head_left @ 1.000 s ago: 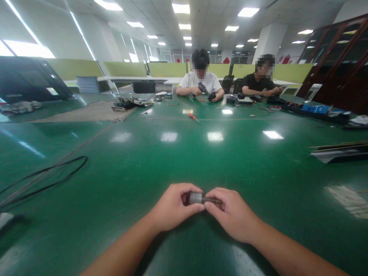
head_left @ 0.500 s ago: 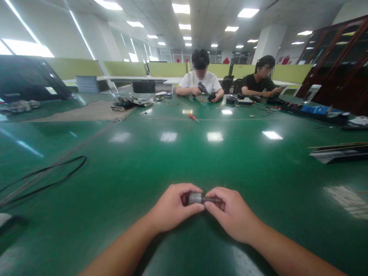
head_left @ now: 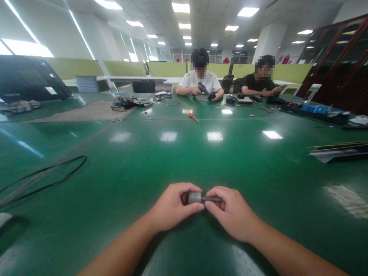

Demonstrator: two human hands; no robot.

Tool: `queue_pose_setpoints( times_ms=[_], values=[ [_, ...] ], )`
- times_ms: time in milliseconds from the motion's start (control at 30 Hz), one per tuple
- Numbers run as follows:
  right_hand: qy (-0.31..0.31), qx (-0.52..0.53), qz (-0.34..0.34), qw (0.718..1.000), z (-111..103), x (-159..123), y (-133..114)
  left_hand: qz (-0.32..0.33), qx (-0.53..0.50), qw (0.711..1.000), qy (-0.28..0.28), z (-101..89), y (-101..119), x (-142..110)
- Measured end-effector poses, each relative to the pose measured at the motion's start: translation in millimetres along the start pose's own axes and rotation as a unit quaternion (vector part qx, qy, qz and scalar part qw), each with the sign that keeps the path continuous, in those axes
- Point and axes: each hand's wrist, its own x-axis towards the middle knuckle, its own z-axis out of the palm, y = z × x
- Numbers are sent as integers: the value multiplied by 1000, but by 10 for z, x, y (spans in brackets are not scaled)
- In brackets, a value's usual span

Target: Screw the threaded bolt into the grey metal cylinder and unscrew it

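Observation:
Between my hands lies a small grey metal cylinder with a thin, stepped dark shaft, its long axis running left to right, low over the green table or resting on it; I cannot tell which. The thumb and fingers of my left hand close round the wide cylinder end and hide its left tip. On the other side my right hand pinches the narrow shaft, covering its far end. The fingertips of both hands nearly meet at the middle of the part.
A black cable loop lies at left. An orange screwdriver is further back. Long dark strips lie at right. Across the table one person holds a power drill; another person sits beside several tools and parts.

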Motion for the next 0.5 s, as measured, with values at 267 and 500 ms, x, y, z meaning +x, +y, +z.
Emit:
queue_pose_setpoints(
  times_ms=[267,500],
  values=[
    [5,-1,-1,1000,-11,0,-10,0,-5,1000,0,-1,0,6],
    [1,0,1,1000,4,-1,21,-1,-1,1000,-2,5,-22,8]
  ],
)
